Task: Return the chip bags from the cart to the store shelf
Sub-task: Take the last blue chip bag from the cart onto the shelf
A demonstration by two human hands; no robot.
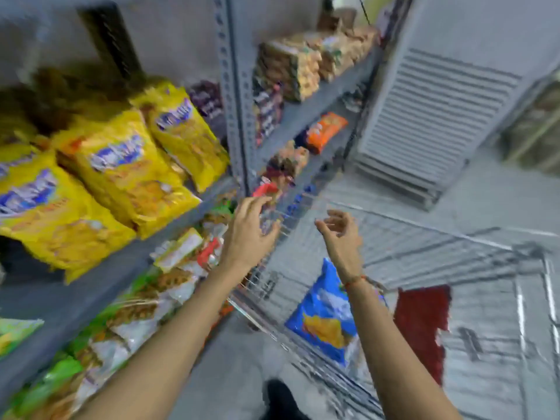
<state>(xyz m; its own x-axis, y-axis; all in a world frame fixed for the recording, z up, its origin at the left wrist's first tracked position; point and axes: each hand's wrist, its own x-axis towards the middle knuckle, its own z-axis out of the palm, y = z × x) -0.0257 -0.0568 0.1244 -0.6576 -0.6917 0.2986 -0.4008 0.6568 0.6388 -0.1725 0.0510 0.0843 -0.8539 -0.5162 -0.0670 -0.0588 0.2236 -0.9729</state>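
The whole view is motion-blurred. A blue chip bag with a picture of yellow chips lies inside the wire cart, below my right forearm. A dark red bag lies to its right in the cart. My left hand hovers with its fingers spread near the cart's near-left corner, beside the grey shelf, and holds nothing. My right hand hangs above the cart with fingers loosely apart, empty. Large yellow chip bags fill the shelf at upper left.
Green and clear snack packets crowd the lower shelf. A second shelf bay holds an orange bag and brown packets. A slatted grey panel stands behind the cart. A dark shoe shows on the grey floor.
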